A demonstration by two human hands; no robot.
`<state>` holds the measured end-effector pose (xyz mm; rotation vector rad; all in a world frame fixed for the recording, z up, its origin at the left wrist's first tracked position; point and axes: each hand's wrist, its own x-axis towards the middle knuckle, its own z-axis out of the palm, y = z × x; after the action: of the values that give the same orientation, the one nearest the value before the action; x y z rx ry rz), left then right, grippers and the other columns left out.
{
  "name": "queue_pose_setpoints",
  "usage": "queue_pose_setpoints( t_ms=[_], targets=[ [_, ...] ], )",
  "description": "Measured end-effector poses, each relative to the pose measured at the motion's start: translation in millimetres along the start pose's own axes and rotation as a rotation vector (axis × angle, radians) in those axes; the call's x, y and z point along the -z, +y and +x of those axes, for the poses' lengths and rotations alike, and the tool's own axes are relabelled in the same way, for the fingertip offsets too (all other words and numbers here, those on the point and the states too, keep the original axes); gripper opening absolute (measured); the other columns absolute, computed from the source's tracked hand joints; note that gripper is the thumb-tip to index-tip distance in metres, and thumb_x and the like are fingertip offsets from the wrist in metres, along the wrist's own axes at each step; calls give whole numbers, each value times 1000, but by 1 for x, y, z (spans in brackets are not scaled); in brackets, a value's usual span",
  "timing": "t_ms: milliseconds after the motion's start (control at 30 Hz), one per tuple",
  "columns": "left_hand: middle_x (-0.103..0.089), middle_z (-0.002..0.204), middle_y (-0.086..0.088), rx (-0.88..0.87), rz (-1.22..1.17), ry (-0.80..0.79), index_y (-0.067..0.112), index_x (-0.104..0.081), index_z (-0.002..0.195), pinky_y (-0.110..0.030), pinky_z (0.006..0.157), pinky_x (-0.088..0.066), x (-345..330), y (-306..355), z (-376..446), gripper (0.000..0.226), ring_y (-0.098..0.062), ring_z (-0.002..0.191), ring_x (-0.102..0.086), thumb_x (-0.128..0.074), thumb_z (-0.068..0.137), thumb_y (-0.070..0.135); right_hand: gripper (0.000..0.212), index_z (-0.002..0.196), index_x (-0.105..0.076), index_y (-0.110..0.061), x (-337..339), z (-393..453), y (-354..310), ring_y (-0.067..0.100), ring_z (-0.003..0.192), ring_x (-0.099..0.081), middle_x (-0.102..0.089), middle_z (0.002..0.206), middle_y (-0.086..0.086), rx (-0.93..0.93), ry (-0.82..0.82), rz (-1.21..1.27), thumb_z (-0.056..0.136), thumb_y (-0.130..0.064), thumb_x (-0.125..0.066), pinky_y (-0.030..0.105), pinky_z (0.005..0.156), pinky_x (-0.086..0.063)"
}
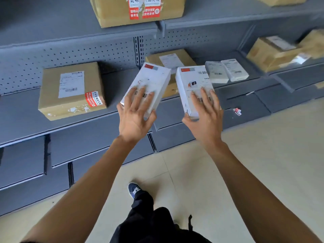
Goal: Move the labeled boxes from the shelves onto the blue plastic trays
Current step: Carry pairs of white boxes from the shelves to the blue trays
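We see only the lower part of the top-shelf cardboard box (138, 13), cut by the upper edge. The boxes at far right (273, 53) are smeared by blur, labels unreadable. Our left hand (135, 114) and right hand (205, 118) hide the lower ends of the two white boxes (149, 81) (192, 81); their small print we cannot read
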<state>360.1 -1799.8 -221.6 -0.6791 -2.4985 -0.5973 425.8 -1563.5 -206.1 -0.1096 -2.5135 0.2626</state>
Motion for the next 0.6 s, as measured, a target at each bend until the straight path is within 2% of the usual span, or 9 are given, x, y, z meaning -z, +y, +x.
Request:
queue_pose_setpoints(
  t_ms=[233,433,600],
  targets=[
    [-44,157,-4,-260,-64,-66,22,-54,145,-53,88,-38,-4,126,-11,49,-35,144,-35,-53,99,39,67,143,-55,-22,99,-86,76,33,146,-35,-43,157,5,-163,81,-114,79,-41,-62,53,92,-47],
    [-41,159,-2,-381,-126,-111,23,-51,146,-64,88,-41,-11,212,-11,48,-31,146,-33,-50,102,40,69,147,-47,-24,169,-134,124,32,148,-27,-34,161,3,-348,73,-223,84,-45,-65,58,94,-44],
    [-42,158,-4,-507,-189,-92,21,-54,145,-56,91,-39,-21,262,-1,50,-34,146,-35,-52,100,42,69,148,-46,-23,192,-157,145,33,150,-24,-33,162,6,-436,81,-265,87,-44,-69,61,97,-42]
  ],
)
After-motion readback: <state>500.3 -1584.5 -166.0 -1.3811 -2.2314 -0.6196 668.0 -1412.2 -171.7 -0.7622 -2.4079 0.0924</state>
